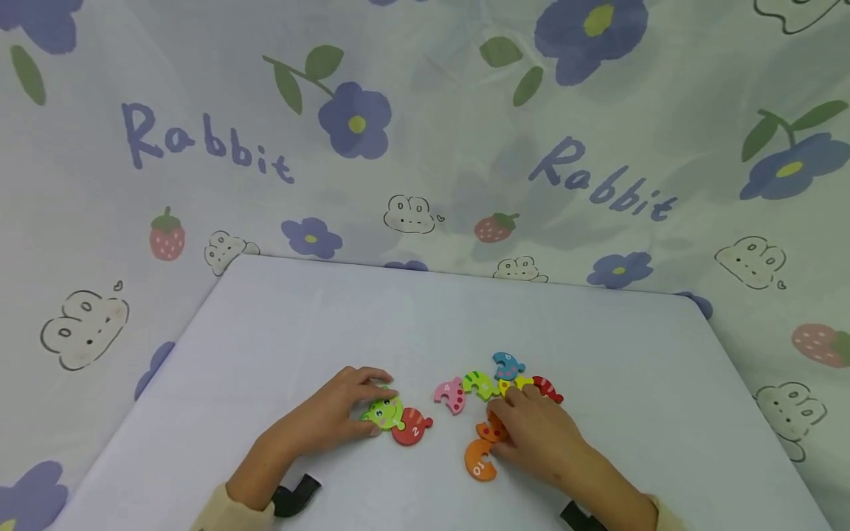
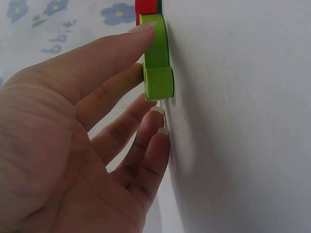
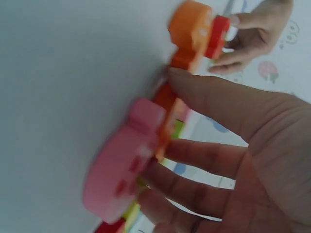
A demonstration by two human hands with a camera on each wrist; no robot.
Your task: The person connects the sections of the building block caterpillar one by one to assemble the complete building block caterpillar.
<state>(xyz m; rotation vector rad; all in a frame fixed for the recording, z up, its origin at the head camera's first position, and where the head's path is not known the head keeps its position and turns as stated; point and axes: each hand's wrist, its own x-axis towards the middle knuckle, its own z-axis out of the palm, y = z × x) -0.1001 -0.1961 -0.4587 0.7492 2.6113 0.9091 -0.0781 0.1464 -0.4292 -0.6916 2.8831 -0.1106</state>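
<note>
"What does the head view give you?"

"Puzzle pieces on a white tabletop (image 1: 372, 317), between its left and right edges and well in from the back one. The left hand (image 1: 335, 409) pinches a green face piece (image 1: 381, 415), which touches a red piece marked 2 (image 1: 409, 431)."

"And the other hand?"

"Well apart from it, nearer the right edge — the right hand (image 1: 538, 431) grips an orange spotted piece (image 1: 491, 430), just beside an orange piece marked 10 (image 1: 477, 463). Towards the back edge lie a pink piece marked 4 (image 1: 450, 394), a green striped piece (image 1: 474, 384), a blue piece (image 1: 508, 366), a yellow piece (image 1: 507, 385) and a red striped piece (image 1: 547, 389). A printed cloth (image 1: 438, 147) hangs behind."

"The left wrist view?"

"The green face piece edge-on, thumb and forefinger on opposite sides. A bit of red shows past it, and the remaining fingertips sit close to the tabletop."

"And the right wrist?"

"Somewhat blurred — the thumb is at one end of the orange spotted piece, fingers at the other. Another pink piece (image 3: 119, 172) stands out in front, and the left hand shows in the far corner."
</note>
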